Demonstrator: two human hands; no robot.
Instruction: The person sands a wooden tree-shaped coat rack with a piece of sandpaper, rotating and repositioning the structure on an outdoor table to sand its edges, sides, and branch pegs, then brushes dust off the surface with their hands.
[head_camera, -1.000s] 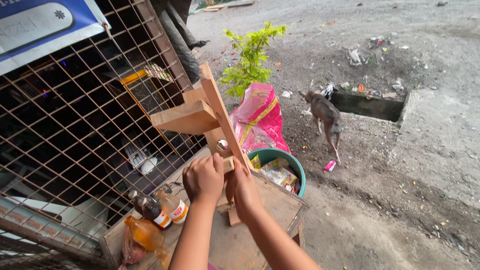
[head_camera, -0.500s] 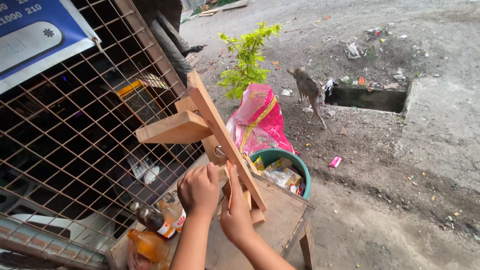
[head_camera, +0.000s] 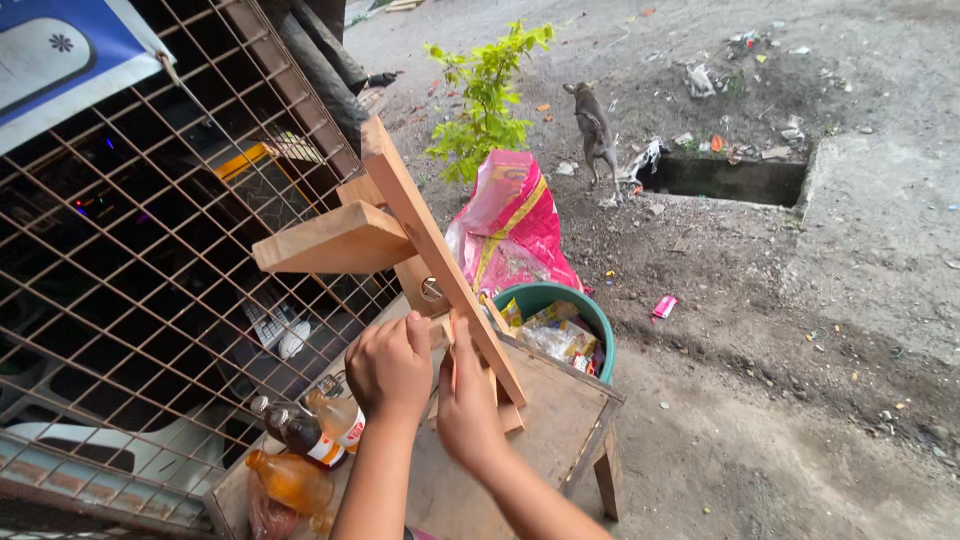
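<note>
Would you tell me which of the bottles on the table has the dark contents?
The middle bottle, with a dark body and red-and-white label; the bottles either side, and, hold orange liquid.

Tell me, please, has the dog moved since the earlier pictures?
Yes. The dog has walked away from the drain pit, toward the green plant.
</note>
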